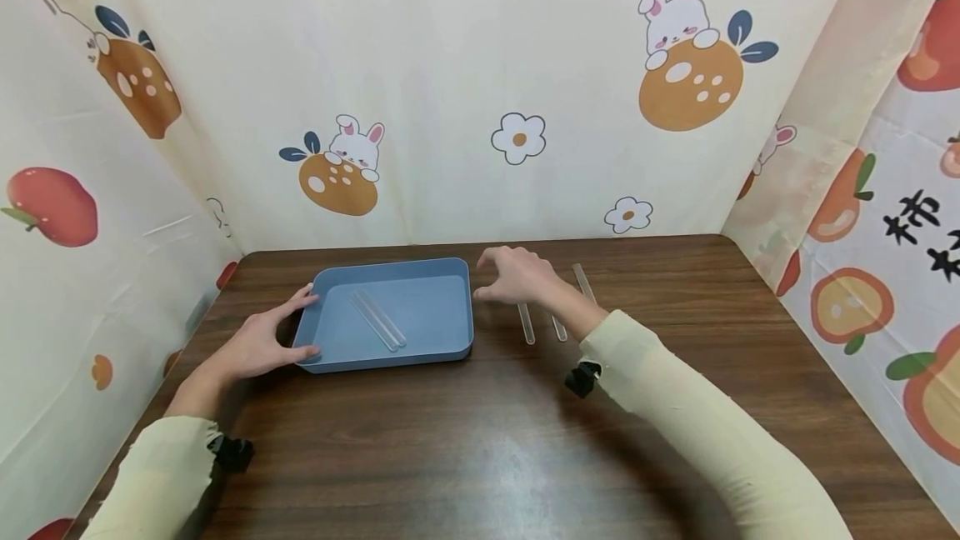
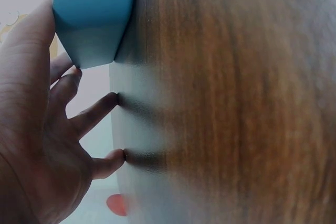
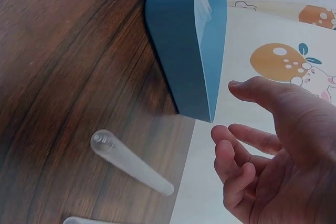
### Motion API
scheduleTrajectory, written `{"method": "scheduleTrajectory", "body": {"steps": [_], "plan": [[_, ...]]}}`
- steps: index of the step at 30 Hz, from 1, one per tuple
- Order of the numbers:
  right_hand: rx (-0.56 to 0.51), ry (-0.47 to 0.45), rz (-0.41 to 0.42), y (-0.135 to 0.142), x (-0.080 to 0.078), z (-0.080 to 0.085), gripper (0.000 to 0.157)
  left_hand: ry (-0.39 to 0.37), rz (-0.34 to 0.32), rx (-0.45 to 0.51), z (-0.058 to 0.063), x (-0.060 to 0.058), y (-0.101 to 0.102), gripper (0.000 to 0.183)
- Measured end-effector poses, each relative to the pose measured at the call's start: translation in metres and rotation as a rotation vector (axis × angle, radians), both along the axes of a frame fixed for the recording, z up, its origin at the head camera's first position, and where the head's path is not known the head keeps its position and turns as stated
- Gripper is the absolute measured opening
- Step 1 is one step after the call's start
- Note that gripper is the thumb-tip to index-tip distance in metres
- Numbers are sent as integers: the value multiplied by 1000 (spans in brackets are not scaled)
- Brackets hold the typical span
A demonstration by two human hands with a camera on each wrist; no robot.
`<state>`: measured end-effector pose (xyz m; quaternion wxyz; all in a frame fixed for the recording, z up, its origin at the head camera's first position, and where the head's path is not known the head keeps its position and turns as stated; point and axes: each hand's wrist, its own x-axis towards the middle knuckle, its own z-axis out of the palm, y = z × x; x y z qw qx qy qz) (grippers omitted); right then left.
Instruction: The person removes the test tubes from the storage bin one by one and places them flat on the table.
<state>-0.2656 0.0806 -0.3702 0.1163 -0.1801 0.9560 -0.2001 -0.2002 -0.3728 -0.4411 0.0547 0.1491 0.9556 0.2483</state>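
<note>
A shallow blue tray [image 1: 431,307] stands on the left part of the table. Two clear, slender tube-like pieces [image 1: 378,322] lie slantwise inside it. My left hand [image 1: 258,344] spreads its fingers at the tray's left end, thumb by the front corner and a fingertip at the rim. In the left wrist view, two other fingertips touch the tabletop. Over the table, just right of the tray, my right hand [image 1: 517,276] hovers with loosely bent fingers and nothing in them. Below it lies a clear round-ended tube [image 3: 131,162]; two similar tubes [image 1: 583,282] lie alongside, partly hidden by the forearm.
The dark wooden table [image 1: 420,457] extends in front of the tray and off to the right. Printed curtains [image 1: 450,65] with fruit and rabbits hang behind the table and at both sides. A black strap-on device [image 1: 583,378] sits at the right wrist.
</note>
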Motion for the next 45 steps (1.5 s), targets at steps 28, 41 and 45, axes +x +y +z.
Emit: {"method": "scheduleTrajectory", "body": {"steps": [28, 41, 45], "plan": [[-33, -54, 77, -60, -14, 7, 54, -26, 0, -33, 10, 1, -3, 97], [2, -59, 81, -77, -22, 7, 52, -41, 1, -32, 7, -1, 2, 97], [-1, -67, 94, -84, -23, 7, 53, -44, -1, -31, 8, -2, 4, 97]]}}
